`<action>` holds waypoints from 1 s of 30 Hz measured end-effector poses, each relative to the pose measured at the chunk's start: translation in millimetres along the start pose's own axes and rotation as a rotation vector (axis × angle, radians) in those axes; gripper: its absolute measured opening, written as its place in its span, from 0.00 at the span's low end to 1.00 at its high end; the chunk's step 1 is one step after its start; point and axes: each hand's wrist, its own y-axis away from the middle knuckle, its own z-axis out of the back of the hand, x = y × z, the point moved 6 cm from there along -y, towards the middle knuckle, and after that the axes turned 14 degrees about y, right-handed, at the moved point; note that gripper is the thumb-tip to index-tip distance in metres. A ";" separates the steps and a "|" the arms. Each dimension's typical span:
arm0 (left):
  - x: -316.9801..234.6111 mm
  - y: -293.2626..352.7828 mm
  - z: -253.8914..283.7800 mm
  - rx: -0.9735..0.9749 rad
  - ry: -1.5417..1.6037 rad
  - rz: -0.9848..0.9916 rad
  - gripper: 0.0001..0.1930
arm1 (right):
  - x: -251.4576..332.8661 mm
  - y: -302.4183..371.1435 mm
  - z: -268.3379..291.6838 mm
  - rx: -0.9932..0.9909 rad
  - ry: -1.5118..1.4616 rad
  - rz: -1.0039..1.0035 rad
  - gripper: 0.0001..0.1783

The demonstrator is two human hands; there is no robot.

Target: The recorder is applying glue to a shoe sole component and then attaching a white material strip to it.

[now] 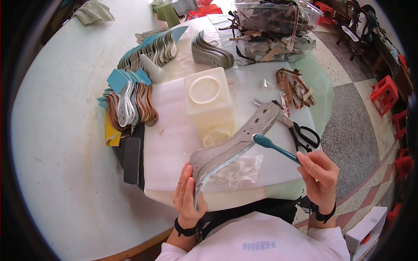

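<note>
My left hand (pixel 188 195) grips one end of a curved grey shoe insole (pixel 233 137), which is tilted up to the right. Small holes show near its far end, and a pale, wet-looking strip runs along its lower edge. My right hand (pixel 320 176) pinches the handle of a teal toothbrush (pixel 281 151). Its head is at the insole's lower edge, and whitish stuff shows on the bristle end. Behind the insole stands a cream plastic container (pixel 209 108). A crumpled clear plastic bag (pixel 241 172) lies under the insole.
Black-handled scissors (pixel 300 132) and brown scrap strips (pixel 296 89) lie to the right. Stacked insoles (pixel 130 104) with teal pieces, a white nozzle bottle (pixel 151 69) and a grey insole stack (pixel 211 52) stand behind. A clear bin of scraps (pixel 274 26) is at the back.
</note>
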 end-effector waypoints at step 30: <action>0.9 5.5 8.3 0.069 -0.042 0.006 0.21 | -16.2 0.4 -0.7 -0.054 0.093 -0.036 0.21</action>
